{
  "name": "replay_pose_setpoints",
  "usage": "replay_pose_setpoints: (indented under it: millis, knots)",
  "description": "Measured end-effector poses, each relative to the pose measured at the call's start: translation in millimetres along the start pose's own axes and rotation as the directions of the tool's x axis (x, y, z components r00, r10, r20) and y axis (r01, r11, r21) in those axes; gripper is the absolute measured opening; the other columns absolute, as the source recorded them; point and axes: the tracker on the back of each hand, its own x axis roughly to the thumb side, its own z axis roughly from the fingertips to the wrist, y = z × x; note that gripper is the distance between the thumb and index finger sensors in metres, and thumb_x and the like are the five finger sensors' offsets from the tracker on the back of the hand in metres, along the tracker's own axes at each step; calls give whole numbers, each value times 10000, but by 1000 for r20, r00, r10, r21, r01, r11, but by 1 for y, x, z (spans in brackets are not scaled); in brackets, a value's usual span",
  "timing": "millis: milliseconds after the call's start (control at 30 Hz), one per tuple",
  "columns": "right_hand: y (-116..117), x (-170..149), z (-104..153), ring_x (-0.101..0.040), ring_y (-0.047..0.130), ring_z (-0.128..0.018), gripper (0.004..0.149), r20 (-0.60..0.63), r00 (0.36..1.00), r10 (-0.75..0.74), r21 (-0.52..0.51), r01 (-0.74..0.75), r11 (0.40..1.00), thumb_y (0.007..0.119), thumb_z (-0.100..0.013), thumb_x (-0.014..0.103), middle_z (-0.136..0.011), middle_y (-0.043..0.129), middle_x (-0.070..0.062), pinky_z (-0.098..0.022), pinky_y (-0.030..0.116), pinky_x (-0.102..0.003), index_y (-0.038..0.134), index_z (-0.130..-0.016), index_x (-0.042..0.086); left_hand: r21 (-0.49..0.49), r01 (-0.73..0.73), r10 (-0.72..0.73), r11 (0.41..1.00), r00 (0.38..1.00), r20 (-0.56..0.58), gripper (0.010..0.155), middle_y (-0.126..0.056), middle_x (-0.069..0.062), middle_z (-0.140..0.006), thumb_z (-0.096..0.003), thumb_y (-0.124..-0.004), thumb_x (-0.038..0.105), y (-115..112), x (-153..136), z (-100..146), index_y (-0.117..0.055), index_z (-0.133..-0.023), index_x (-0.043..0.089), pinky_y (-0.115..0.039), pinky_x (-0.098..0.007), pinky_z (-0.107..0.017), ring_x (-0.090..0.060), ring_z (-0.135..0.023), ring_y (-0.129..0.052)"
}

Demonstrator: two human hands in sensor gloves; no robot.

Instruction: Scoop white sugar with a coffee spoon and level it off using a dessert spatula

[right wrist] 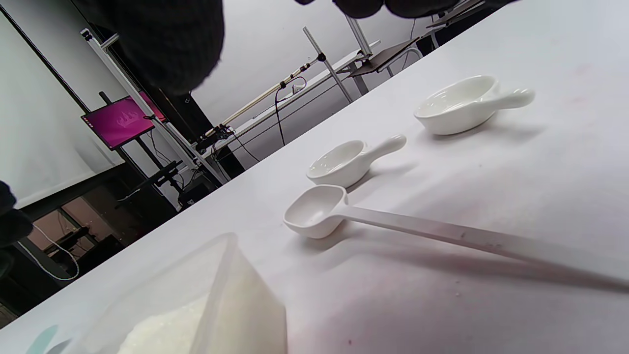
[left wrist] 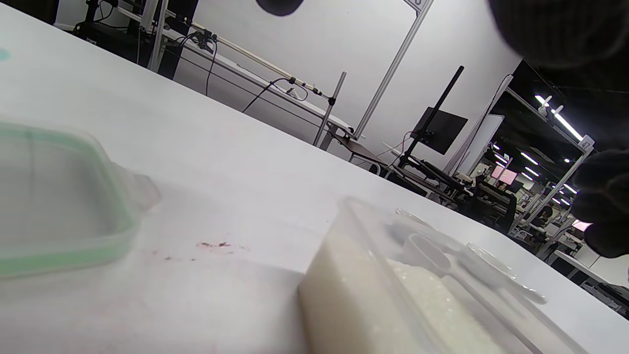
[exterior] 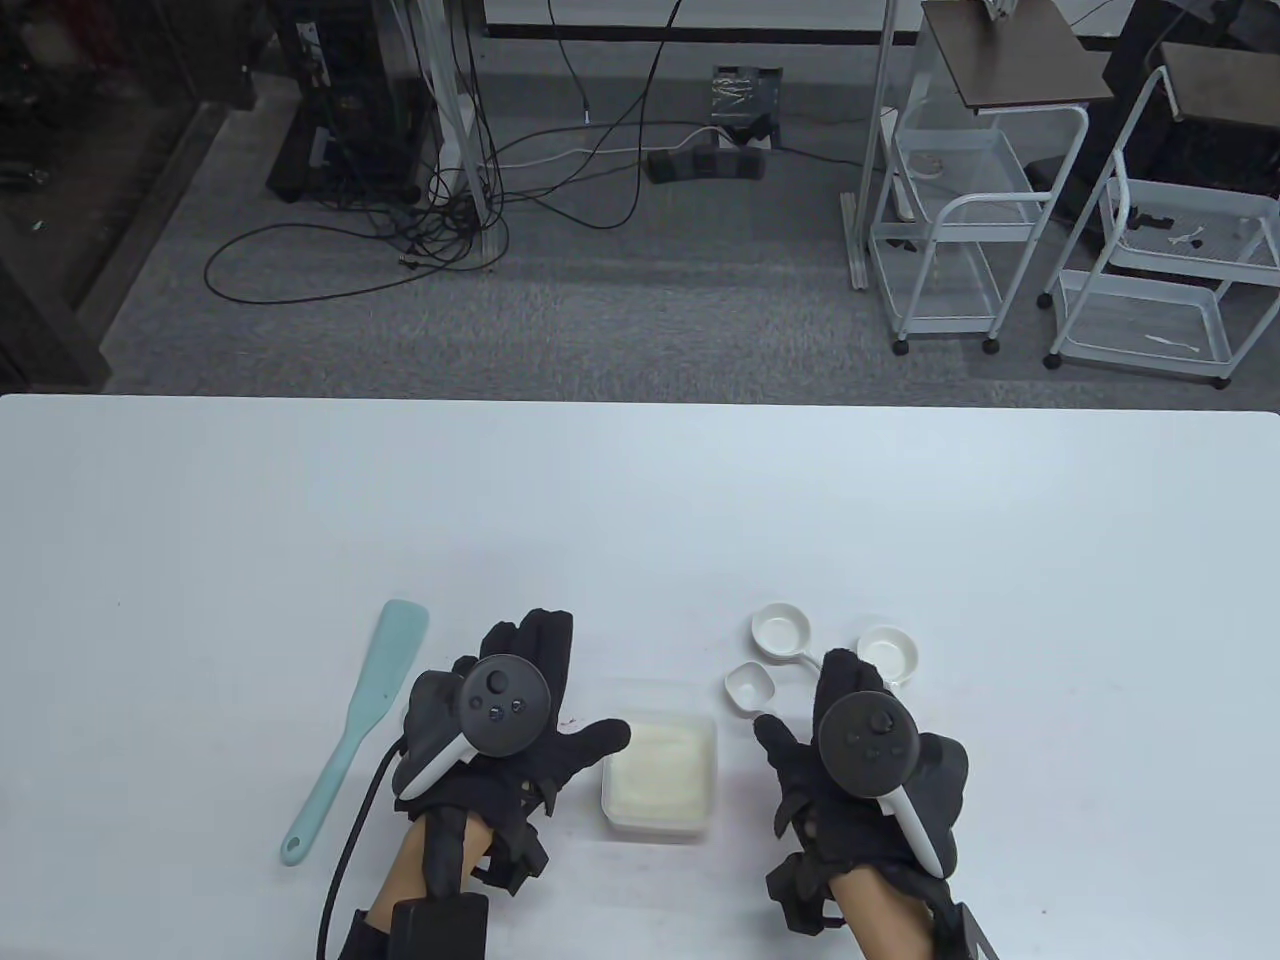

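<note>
Beside the sugar container (exterior: 660, 772) (unlabelled), both hands (exterior: 500, 715) hover.

Table view: bright, even overhead light; table (exterior: 640, 500) near-white, slightly washed; soft, faint shadows under the hands; floor beyond dimmer, far left dark.

Left wrist view: tilted horizon; lid (left wrist: 59, 196) at left heavily blurred; sugar box (left wrist: 393, 285) soft; dark glove blobs at the top unfocused; ceiling strip lights (left wrist: 560, 118) glaring at right.

Right wrist view: tilted; spoon (right wrist: 319, 211) and dishes (right wrist: 457, 105) sharp with soft shadows; near box corner blurred; monitor (right wrist: 118, 120) glowing magenta.
</note>
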Motion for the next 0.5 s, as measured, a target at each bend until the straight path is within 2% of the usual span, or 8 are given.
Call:
replay_pose_setpoints:
  millis: [100, 300, 500]
  knots:
    - [3, -5, -3, -598, 499, -928, 835, -34, 997, 66, 4, -66, 998, 794, -454, 411, -1074, 406, -305, -633, 502, -751, 350, -1049, 28, 0, -5, 5, 1000, 1000, 2, 1116, -276, -215, -1232, -350, -676, 754, 0, 0, 0, -212, -1149, 129, -343, -804, -685, -598, -1071, -344]
    - [14, -18, -14, -530, 767, -791, 640, -102, 963, 248, 111, -237, 965, 840, -445, 339, -950, 729, -269, -583, 657, -671, 634, -975, 46, -9, 12, -12, 1000, 1000, -3, 1117, -273, -205, -1234, -349, -674, 755, -1, -1, 1, -212, -1150, 128, -338, -804, -683, -604, -1068, -337]
    - [31, -28, -22, -507, 788, -775, 641, -128, 917, 378, 191, -351, 917, 861, -424, 367, -925, 764, -249, -579, 671, -657, 676, -956, 62, -7, 1, -1, 1000, 1000, 1, 1118, -270, -206, -1235, -349, -674, 754, -1, 0, 0, -211, -1151, 128, -333, -805, -683, -607, -1068, -329]
